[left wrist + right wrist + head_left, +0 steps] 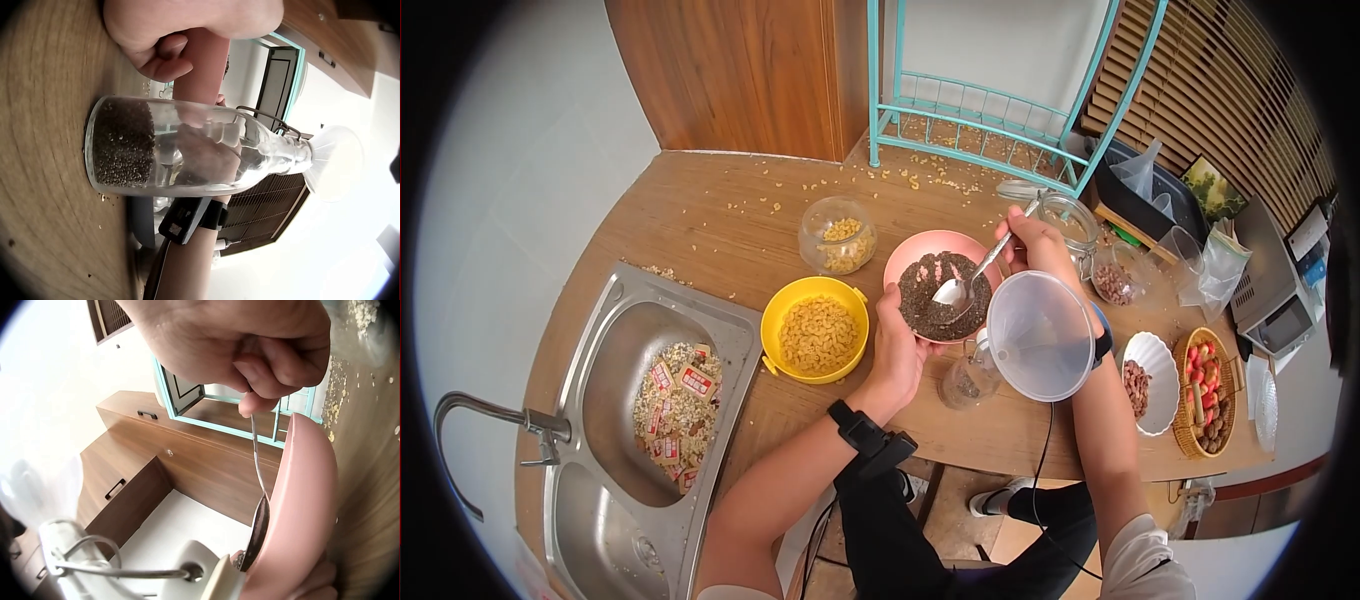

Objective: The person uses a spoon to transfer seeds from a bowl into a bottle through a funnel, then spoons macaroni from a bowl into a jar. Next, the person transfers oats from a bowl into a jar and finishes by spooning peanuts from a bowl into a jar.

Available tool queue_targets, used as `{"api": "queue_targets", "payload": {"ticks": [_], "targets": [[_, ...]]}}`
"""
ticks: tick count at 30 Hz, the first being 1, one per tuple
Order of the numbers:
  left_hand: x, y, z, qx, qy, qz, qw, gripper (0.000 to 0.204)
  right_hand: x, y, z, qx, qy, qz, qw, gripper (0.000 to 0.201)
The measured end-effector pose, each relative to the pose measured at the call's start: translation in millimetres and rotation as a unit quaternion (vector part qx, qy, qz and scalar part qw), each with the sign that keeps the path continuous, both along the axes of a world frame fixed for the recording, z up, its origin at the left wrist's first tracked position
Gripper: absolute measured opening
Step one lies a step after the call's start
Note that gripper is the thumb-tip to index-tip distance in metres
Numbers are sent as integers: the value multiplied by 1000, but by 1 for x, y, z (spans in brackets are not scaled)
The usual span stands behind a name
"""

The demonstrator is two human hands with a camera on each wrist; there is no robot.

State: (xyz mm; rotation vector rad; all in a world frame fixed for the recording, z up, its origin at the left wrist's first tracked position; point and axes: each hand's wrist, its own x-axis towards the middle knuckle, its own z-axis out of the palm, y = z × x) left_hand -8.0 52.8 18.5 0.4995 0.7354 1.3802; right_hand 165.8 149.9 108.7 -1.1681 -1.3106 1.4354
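Observation:
My left hand (897, 350) grips the near-left rim of a pink bowl (912, 246), which holds tiny dark seeds (927, 312). Between the thumb and fingers of my right hand (1037, 247) is a metal spoon (992, 258); its shiny end is inside the bowl, over the seeds. Just in front of the bowl stands a clear glass bottle (203, 150), upright on the table, with a layer of dark seeds at its bottom. A translucent funnel (1040, 335) sits in the bottle's mouth, below my right wrist, and its wire clasp shows in the right wrist view.
Left of the bowl are a yellow bowl (766, 325) of macaroni and a round glass jar (820, 225). A sink (600, 400) holds spilled oats and packets. Rightward lie glass jars, a white fluted dish (1157, 370) and a basket (1185, 440). A teal rack (990, 155) stands behind.

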Motion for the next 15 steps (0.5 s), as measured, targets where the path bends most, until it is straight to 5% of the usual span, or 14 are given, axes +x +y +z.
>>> {"api": "queue_targets", "payload": {"ticks": [15], "targets": [[7, -2, 8, -1, 8, 33, 999, 55, 13, -1, 14, 39, 163, -38, 985, 33]]}}
